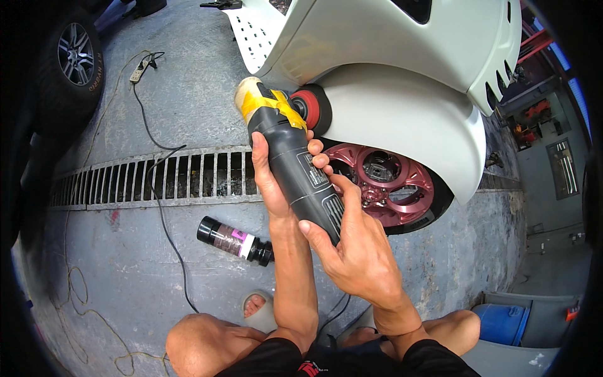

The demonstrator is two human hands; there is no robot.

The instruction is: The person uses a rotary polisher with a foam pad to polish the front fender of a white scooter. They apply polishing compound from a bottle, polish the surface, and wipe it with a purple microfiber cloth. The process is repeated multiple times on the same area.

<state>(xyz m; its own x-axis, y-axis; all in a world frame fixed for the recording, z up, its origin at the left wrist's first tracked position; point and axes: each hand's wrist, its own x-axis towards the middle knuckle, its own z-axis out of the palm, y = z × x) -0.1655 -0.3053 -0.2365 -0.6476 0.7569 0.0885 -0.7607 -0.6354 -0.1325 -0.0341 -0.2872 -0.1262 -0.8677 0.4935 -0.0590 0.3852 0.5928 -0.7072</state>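
Note:
A black power polisher (295, 160) with a yellow-taped head points up and left, and both hands grip it. My left hand (271, 173) wraps the middle of its body. My right hand (352, 245) holds its rear end near the vents. The polisher's red and black pad (312, 108) presses against the white car fender (402, 107) above the wheel arch. Below the arch sits a dark red alloy wheel (384, 183).
A dark bottle (233, 240) with a pink label lies on the concrete floor left of my arms. A metal drain grate (157, 179) crosses the floor. A black cord (164, 217) runs to a power strip (139, 71). Another car's tyre (75, 60) is at upper left, a blue container (500, 322) at lower right.

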